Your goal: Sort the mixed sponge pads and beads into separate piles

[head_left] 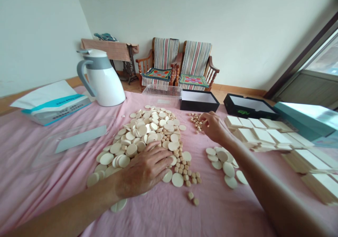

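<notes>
Fingers (160, 154) spread flat, our left hand (144, 172) rests on pale discs (132, 138); our right hand (214, 126) pinches a small cube (206, 123) (barely visible).

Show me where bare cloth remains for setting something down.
Bare pink cloth runs between the central disc pile and the right disc group; more lies left of the pile, below the clear tray. Crowded: under the left hand.

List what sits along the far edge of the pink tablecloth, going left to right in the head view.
White-and-teal packet → white-and-grey thermal jug → clear plastic tub → black box → second black box → teal box
</notes>
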### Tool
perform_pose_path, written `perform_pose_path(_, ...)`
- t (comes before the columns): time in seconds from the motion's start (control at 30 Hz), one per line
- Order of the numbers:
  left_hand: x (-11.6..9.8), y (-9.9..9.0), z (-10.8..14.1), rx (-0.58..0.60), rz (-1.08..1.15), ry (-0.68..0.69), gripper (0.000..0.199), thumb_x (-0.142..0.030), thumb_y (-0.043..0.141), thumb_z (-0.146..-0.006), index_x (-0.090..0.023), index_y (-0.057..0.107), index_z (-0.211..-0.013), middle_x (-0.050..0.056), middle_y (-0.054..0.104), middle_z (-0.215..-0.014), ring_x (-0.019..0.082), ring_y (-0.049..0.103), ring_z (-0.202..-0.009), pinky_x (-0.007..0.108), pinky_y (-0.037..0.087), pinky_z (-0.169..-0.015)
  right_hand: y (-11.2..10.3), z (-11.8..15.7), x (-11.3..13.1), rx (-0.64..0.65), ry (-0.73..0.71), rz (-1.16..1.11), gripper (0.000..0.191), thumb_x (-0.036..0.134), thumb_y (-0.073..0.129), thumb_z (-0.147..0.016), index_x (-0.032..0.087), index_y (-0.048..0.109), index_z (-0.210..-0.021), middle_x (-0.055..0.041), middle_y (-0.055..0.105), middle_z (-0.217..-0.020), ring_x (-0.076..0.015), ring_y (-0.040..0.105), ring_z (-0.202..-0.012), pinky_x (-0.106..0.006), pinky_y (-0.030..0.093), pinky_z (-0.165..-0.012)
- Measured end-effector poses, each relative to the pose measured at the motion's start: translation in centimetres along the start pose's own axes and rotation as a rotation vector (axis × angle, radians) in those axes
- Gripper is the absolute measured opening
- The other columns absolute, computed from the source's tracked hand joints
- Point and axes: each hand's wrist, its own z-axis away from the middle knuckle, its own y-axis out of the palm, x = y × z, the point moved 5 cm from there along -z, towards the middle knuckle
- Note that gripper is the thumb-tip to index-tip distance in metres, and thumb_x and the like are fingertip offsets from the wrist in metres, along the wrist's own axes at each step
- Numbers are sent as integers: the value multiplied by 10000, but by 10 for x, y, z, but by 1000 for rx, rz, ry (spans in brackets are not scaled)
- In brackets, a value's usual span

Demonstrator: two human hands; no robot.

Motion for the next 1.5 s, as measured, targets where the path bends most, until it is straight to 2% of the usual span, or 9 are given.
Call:
perform_pose_path(0.2, 0, 1, 0, 3, 10, 1, 235, -166, 481, -939, -166, 593, -1146, 74, 667, -1095, 194, 587, -1061, 470, 328, -1098, 30, 24, 59, 389, -193, -260, 205, 35, 532, -683, 168, 610, -817, -26, 655, -777, -134, 566, -692, -226, 382, -621)
perform_pose_path(0.63, 0, -1, 0, -2, 14, 0, 240, -161, 478, -937, -174, 599, -1144, 73, 670, -1081, 194, 593, -1035, 455, 354, -1070, 36, 32, 71, 395, -273, -245, 139, 50, 535, -660, 177, 500, -707, 3, 566, -711, -107, 468, -638, -215, 314, -575)
perform_pose_path(0.77, 0, 1, 1, 11, 12, -9, 235, -161, 481, -936, -173, 595, -1141, 71, 662, -1106, 196, 583, -1064, 460, 341, -1081, 36, 22, 53, 364, -228, -211, 170, 13, 492, -634, 174, 531, -671, 5, 581, -690, -104, 474, -619, -214, 302, -568)
perform_pose_path(0.93, 0, 1, 1, 6, 2, -1, 223, -163, 478, -938, -173, 597, -1126, 73, 664, -1100, 200, 585, -1062, 466, 343, -1081, 16, 0, -2, 138, -77, -5, 180, 20, 464, -669, 173, 557, -656, -25, 594, -669, -140, 508, -648, -237, 325, -601)
perform_pose_path(1.13, 1, 1, 1, -1, 1, 11, 242, -159, 487, -936, -169, 581, -1159, 68, 660, -1108, 193, 580, -1066, 452, 345, -1075, -21, -8, -43, -79, 96, 200, 267, 107, 471, -770, 146, 678, -933, -111, 668, -901, -205, 605, -809, -265, 391, -693)
perform_pose_path(1.23, 1, 1, 1, 0, 1, 10, 235, -159, 487, -937, -167, 586, -1150, 64, 660, -1104, 190, 582, -1056, 456, 347, -1072, -22, -6, -43, 63, 100, 146, 295, 65, 439, -745, 155, 697, -854, -85, 696, -835, -193, 631, -783, -251, 402, -674)
perform_pose_path(1.37, 0, 1, 0, 9, -5, 5, 237, -165, 485, -938, -172, 594, -1148, 62, 663, -1098, 192, 589, -1050, 464, 359, -1067, 2, 4, -38, 543, 34, 3, 276, 28, 433, -705, 159, 676, -697, -44, 687, -673, -157, 626, -641, -226, 394, -582)
perform_pose_path(1.43, 0, 1, 0, 8, -6, 5, 238, -164, 489, -936, -172, 596, -1148, 64, 663, -1104, 194, 591, -1057, 464, 359, -1071, 6, 5, -37, 562, 10, 59, 283, 17, 432, -714, 147, 683, -720, -68, 698, -719, -169, 631, -679, -235, 392, -586)
perform_pose_path(1.5, 1, 1, 1, 6, -7, 3, 239, -160, 490, -934, -174, 599, -1146, 64, 663, -1108, 194, 594, -1062, 463, 357, -1077, 2, 3, -34, 430, -5, 155, 295, 8, 422, -732, 133, 688, -756, -104, 704, -791, -190, 634, -753, -253, 398, -623)
